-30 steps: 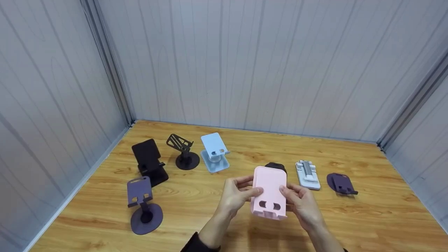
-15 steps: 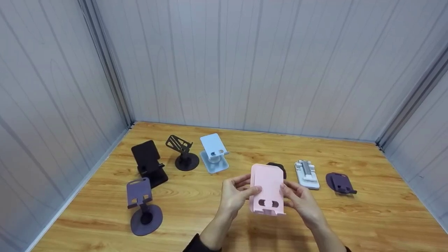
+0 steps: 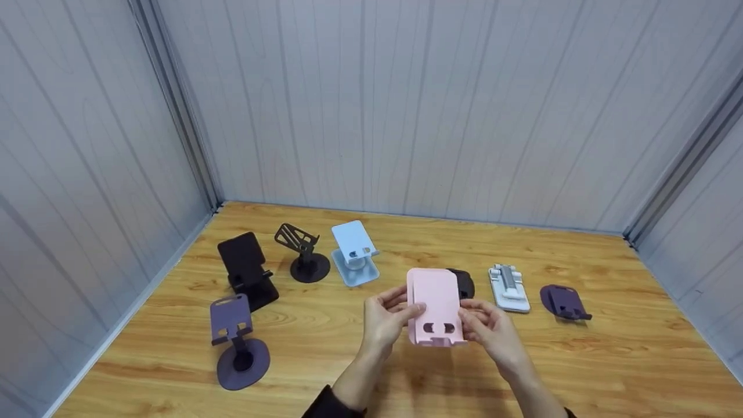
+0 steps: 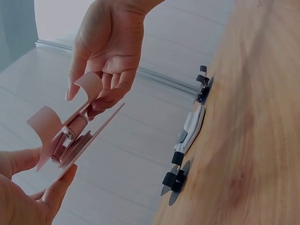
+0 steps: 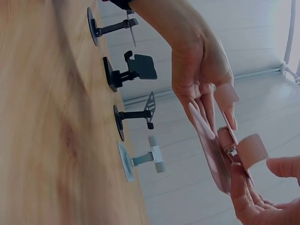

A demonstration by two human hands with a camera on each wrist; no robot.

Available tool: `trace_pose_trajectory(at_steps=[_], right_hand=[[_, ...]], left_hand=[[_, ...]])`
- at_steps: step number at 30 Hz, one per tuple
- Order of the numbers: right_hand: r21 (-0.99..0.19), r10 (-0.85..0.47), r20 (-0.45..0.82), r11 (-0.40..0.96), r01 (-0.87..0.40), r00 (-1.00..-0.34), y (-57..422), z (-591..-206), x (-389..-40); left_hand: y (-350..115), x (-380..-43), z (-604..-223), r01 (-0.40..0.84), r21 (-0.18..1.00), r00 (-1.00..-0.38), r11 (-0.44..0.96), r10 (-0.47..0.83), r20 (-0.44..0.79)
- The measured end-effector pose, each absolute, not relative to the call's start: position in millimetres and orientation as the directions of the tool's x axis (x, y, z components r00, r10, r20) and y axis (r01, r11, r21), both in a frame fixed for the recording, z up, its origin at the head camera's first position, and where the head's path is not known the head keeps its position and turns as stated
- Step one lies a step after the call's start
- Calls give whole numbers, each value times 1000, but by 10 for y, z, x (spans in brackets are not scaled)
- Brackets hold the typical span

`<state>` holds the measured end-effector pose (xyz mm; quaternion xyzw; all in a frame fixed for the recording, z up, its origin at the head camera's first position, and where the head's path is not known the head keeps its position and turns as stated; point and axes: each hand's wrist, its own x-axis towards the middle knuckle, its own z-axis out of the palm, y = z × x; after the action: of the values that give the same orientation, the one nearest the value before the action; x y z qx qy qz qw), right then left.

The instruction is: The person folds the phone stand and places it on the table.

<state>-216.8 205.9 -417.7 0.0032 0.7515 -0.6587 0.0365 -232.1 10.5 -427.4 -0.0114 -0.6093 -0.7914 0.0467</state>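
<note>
A pink folding phone stand [image 3: 436, 290] is held up over the table, its two plates close together and its hooked lip toward the person. My left hand [image 3: 383, 325] grips its left edge, thumb on the front plate and fingers behind. At the opposite edge is my right hand [image 3: 496, 337], thumb near the front plate's side. The right wrist view shows right-hand fingers [image 5: 239, 187] reaching into the gap between the plates by the hinge, with the thumb beside a lip hook. In the left wrist view, the hinge barrel [image 4: 75, 126] shows between the plates.
Behind the pink stand lies a black folded stand [image 3: 464, 284], partly hidden. To its right are a white stand [image 3: 511, 290] and a purple folded one [image 3: 566, 303]. Leftward stand light blue [image 3: 354, 241], slotted black [image 3: 310, 267], black [image 3: 242, 258] and purple [image 3: 230, 316] stands. Pale walls border the table.
Both hands have moved the pink stand slightly left and away from the person. The right thumb has slid from the front plate's face to its side edge. More of the black folded stand shows.
</note>
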Motion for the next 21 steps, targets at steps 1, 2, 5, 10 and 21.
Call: trace_pose_trajectory(at_steps=[1, 2, 5, 10, 21], right_hand=[[-992, -78, -61, 119, 52, -995, 2060, -4191, -2169], [-994, -112, -60, 102, 49, -992, 2061, -4205, -2167], [-998, -197, -47, 41, 40, -979, 2059, -4238, -2148], [-998, -186, -52, -8, 55, -981, 2020, -4261, -2145], [-994, 70, -91, -69, 86, -993, 2062, -4217, -2204]], left_hand=[[106, -2325, -4280, 82, 962, -996, -259, -59, 69], [106, -2329, -4287, 82, 963, -996, -257, -58, 69], [103, -2337, -4308, 80, 964, -996, -253, -57, 68], [93, -2353, -4328, 74, 966, -997, -248, -49, 64], [57, -2454, -4262, 50, 987, -995, -150, 73, 61]])
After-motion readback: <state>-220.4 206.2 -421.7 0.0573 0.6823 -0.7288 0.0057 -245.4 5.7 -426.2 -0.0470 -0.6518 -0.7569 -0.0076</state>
